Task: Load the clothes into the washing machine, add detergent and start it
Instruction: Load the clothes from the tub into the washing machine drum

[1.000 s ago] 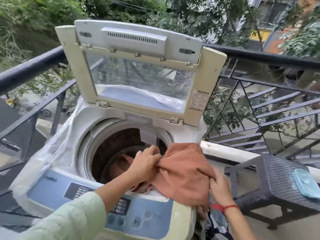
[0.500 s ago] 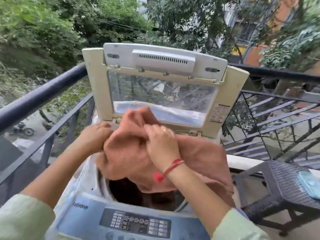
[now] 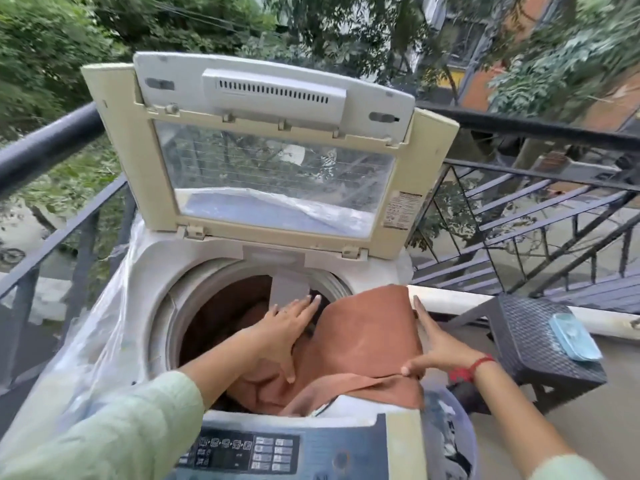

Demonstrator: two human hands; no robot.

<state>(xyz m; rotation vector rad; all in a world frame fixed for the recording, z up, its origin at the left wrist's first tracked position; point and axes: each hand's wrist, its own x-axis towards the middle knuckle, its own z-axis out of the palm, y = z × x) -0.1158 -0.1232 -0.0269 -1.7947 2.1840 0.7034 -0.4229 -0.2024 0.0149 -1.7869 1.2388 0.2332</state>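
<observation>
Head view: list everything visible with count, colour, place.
washing machine: 1, cream, centre
lid: 1, cream with clear window, raised at back
control panel: 1, blue, front edge
plastic cover: 1, clear, over machine's left side
cloth: 1, rust-brown, half in drum, half over right rim
railing: 1, dark, behind
stool: 1, dark woven, right
pack: 1, light blue, on stool
tub: 1, pale purple, lower right, laundry inside
left hand: 1, presses flat on cloth in drum
right hand: 1, red thread at wrist, holds cloth's right edge
</observation>
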